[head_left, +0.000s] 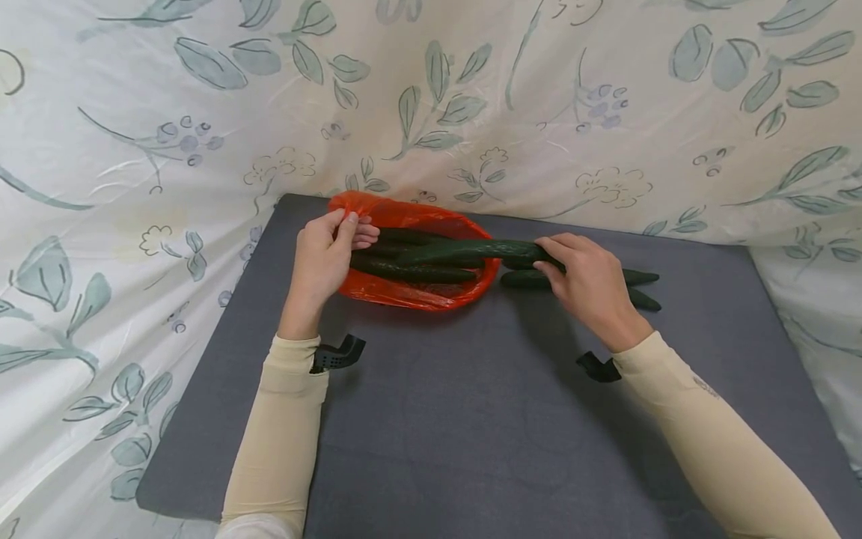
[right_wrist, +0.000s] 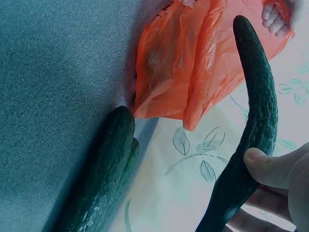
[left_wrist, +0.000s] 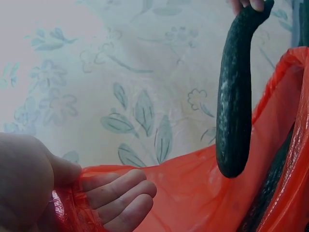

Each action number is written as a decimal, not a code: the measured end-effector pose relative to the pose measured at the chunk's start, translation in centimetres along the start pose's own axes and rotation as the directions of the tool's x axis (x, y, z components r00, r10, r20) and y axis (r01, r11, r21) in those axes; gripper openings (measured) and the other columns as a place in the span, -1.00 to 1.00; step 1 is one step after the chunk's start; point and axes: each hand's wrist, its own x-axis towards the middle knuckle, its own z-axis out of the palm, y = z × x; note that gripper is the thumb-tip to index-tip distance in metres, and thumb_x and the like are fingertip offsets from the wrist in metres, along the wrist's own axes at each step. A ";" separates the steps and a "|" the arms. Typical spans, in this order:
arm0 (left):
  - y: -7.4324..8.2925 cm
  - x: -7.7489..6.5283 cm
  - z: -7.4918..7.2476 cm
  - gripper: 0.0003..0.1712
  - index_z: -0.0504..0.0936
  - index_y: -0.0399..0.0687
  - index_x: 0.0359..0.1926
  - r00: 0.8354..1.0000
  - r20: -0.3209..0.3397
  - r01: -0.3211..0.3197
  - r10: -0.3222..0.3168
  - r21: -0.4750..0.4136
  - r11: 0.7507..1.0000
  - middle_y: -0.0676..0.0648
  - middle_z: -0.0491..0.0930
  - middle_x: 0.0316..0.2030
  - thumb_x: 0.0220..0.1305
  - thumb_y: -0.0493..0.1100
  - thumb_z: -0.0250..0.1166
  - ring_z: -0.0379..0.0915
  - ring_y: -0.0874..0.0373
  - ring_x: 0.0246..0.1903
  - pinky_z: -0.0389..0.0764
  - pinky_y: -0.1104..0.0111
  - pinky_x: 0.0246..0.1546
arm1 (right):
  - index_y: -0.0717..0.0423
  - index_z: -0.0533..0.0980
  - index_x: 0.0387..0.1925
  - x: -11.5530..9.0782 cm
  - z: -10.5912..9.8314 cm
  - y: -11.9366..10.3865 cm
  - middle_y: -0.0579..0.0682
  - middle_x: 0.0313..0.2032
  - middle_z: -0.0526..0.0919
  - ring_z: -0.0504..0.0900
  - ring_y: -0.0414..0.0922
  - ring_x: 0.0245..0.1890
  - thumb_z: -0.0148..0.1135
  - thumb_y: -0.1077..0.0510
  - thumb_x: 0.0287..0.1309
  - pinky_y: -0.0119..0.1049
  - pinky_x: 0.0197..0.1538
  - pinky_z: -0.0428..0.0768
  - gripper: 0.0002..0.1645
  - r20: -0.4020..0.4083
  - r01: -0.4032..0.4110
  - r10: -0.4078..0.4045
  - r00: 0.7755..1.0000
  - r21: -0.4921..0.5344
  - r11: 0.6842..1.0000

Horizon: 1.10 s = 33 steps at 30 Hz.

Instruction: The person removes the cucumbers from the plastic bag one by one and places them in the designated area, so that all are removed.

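My left hand pinches the left edge of a red plastic bag between thumb and fingers. The bag lies on its side with its mouth spread wide, and several dark green cucumbers show inside. In my right hand is another cucumber, gripped near one end. Its far end reaches over the bag opening; in the left wrist view this cucumber hangs above the red plastic. Loose cucumbers lie side by side below my right hand, just right of the bag.
A dark grey tabletop spreads under everything. Behind and beside it hangs a pale cloth printed with leaves and flowers. Black straps with camera mounts sit on both wrists over cream sleeves.
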 end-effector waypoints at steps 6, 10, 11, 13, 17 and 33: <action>0.0 0.0 -0.1 -0.60 0.73 -0.42 0.08 1.000 0.002 0.001 -0.001 0.005 1.000 -0.20 0.81 -0.10 0.75 -0.16 0.08 0.78 -0.10 -0.11 0.79 0.27 0.02 | 0.28 0.71 0.20 -0.5 -0.7 0.0 0.20 0.03 0.77 0.73 0.20 0.00 0.57 0.31 0.27 0.20 -0.10 0.75 -0.53 -0.022 0.005 -0.005 1.000 0.004 1.000; -0.1 0.0 -0.1 -0.59 0.73 -0.43 0.08 1.000 0.002 -0.005 0.004 0.005 1.000 -0.20 0.81 -0.10 0.75 -0.16 0.08 0.78 -0.08 -0.12 0.79 0.27 0.01 | 0.30 0.71 0.20 -0.9 -1.3 0.1 0.23 0.02 0.76 0.74 0.22 -0.02 0.59 0.33 0.23 0.21 -0.11 0.74 -0.50 -0.037 0.008 -0.008 0.999 0.006 1.000; -0.1 0.0 -0.1 -0.59 0.73 -0.44 0.08 1.000 0.003 -0.005 0.005 0.003 1.000 -0.20 0.81 -0.10 0.75 -0.16 0.08 0.78 -0.10 -0.11 0.79 0.27 0.01 | 0.30 0.71 0.20 -1.0 -1.4 0.1 0.23 0.02 0.76 0.74 0.22 -0.03 0.59 0.33 0.22 0.22 -0.11 0.74 -0.50 -0.041 0.007 -0.007 0.999 0.006 1.000; -0.1 0.0 -0.1 -0.58 0.73 -0.44 0.08 1.000 0.003 -0.008 0.008 0.003 1.000 -0.20 0.81 -0.10 0.76 -0.15 0.07 0.78 -0.11 -0.11 0.79 0.27 0.01 | 0.30 0.71 0.19 -1.3 -1.8 0.1 0.23 0.02 0.77 0.74 0.22 -0.03 0.60 0.34 0.21 0.22 -0.11 0.73 -0.49 -0.047 0.003 -0.003 0.999 0.005 1.000; -0.1 0.0 -0.2 -0.58 0.73 -0.43 0.07 1.000 0.003 -0.014 0.014 0.008 1.000 -0.19 0.81 -0.11 0.76 -0.15 0.07 0.78 -0.09 -0.12 0.79 0.27 0.00 | 0.30 0.71 0.19 -1.7 -2.1 0.3 0.24 0.01 0.77 0.74 0.23 -0.05 0.59 0.35 0.21 0.22 -0.12 0.73 -0.50 -0.051 -0.004 0.004 0.999 -0.003 1.000; -0.3 -0.1 -0.5 -0.57 0.74 -0.43 0.05 1.000 0.005 -0.010 0.010 0.003 1.000 -0.20 0.81 -0.11 0.76 -0.15 0.07 0.78 -0.09 -0.12 0.79 0.26 0.01 | 0.30 0.71 0.18 -3.9 -4.2 1.7 0.26 0.03 0.75 0.72 0.26 -0.03 0.59 0.37 0.19 0.26 -0.10 0.71 -0.49 -0.065 -0.040 0.036 0.997 -0.053 0.998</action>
